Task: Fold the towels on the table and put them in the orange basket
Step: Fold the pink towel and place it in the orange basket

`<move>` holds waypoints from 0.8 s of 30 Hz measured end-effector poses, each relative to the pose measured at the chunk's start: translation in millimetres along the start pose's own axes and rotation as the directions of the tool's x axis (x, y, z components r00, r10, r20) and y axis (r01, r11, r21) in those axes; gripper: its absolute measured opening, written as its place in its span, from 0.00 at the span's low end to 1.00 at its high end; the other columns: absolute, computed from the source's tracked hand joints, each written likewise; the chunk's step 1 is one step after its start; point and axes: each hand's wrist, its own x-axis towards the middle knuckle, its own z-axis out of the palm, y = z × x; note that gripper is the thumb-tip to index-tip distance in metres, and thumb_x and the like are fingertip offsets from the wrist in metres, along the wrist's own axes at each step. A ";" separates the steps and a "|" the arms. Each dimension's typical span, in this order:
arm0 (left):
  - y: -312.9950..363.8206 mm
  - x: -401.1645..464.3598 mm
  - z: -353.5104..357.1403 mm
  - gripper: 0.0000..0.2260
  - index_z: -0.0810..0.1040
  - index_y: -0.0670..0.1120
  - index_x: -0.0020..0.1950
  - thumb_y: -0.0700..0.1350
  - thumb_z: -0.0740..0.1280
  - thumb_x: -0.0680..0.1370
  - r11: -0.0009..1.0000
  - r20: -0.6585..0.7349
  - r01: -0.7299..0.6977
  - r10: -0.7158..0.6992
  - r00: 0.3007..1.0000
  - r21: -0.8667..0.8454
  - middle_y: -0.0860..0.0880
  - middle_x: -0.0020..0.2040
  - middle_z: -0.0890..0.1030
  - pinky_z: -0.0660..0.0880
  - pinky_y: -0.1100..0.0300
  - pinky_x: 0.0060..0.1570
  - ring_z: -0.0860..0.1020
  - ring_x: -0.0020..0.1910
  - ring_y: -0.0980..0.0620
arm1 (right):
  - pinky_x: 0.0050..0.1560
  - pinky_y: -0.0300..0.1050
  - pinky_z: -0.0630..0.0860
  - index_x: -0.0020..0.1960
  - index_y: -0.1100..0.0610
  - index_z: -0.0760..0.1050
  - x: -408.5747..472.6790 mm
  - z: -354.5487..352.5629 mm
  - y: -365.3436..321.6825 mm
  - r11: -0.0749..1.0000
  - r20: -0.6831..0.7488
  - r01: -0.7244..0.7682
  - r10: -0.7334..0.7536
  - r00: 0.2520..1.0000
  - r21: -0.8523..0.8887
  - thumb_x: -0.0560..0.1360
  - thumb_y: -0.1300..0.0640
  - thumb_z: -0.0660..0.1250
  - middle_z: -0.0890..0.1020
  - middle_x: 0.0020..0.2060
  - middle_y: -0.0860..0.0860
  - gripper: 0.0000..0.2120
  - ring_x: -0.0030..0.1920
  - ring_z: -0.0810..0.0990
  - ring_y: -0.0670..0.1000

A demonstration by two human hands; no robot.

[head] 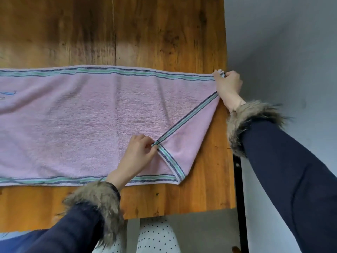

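A long pink towel [76,121] with green and navy striped borders lies spread across the wooden table [164,33]. Its near right corner is turned over onto the towel, so the striped end runs diagonally. My left hand [139,152] pinches that turned corner on top of the towel. My right hand [228,83] grips the far right corner at the table's right edge. The towel runs out of view on the left. No orange basket is in view.
The table's right edge [228,143] and front edge [164,214] are close by, with grey floor [282,42] beyond on the right. A black table leg [240,198] stands under the front right corner. My dotted trousers [156,238] show below the front edge.
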 end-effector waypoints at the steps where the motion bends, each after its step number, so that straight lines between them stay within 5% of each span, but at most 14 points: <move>1: -0.4 0.9 -1.0 0.05 0.75 0.44 0.41 0.43 0.66 0.76 1.000 0.004 -0.004 0.004 1.000 -0.017 0.54 0.35 0.69 0.63 0.70 0.43 0.66 0.42 0.51 | 0.41 0.43 0.68 0.48 0.63 0.78 0.7 2.5 -2.3 1.000 -0.011 -0.002 0.002 1.000 -0.022 0.77 0.49 0.62 0.82 0.46 0.57 0.17 0.49 0.79 0.57; 11: 7.8 -26.2 -33.8 0.06 0.77 0.44 0.40 0.45 0.66 0.76 0.949 0.060 0.162 -0.152 0.987 -0.271 0.50 0.37 0.79 0.67 0.68 0.35 0.74 0.36 0.56 | 0.37 0.41 0.62 0.44 0.63 0.77 -49.5 -16.8 -44.1 0.966 -0.015 0.249 -0.251 0.968 -0.070 0.77 0.54 0.62 0.81 0.41 0.56 0.13 0.41 0.74 0.54; 20: -18.3 -93.0 -130.5 0.08 0.77 0.53 0.38 0.41 0.69 0.74 0.867 -0.177 0.131 -0.243 0.954 -0.482 0.52 0.36 0.79 0.71 0.64 0.38 0.76 0.36 0.56 | 0.37 0.37 0.60 0.49 0.62 0.77 -154.0 0.1 -147.3 0.924 0.007 0.365 -0.368 0.930 0.112 0.76 0.55 0.65 0.82 0.44 0.56 0.10 0.45 0.76 0.54; 24: -55.3 -130.7 -176.7 0.03 0.79 0.50 0.39 0.48 0.70 0.71 0.764 -0.216 0.124 -0.329 0.919 -0.634 0.50 0.35 0.80 0.73 0.60 0.38 0.76 0.36 0.55 | 0.36 0.35 0.59 0.47 0.62 0.76 -211.1 27.1 -186.6 0.889 0.071 0.431 -0.445 0.893 0.152 0.75 0.55 0.67 0.78 0.39 0.52 0.09 0.43 0.74 0.52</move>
